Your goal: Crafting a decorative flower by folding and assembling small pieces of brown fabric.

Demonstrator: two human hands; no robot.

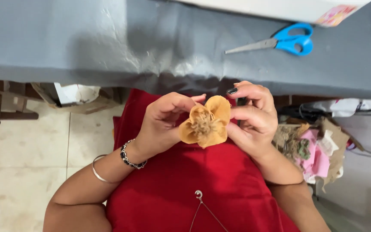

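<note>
A small handmade flower [206, 123] with tan-yellow petals and a frayed, fibrous centre is held over my red lap. My left hand [162, 120] pinches its left petals with the fingertips. My right hand [254, 116] grips its right side, thumb against a petal. Both hands sit just in front of the table's near edge.
A table covered with grey cloth [108, 43] runs across the top. Blue-handled scissors [280, 42] lie on it at the right, next to a white box [288, 8]. A cardboard box of pink and brown scraps [318, 150] stands on the floor at my right. The tiled floor [22, 163] is at my left.
</note>
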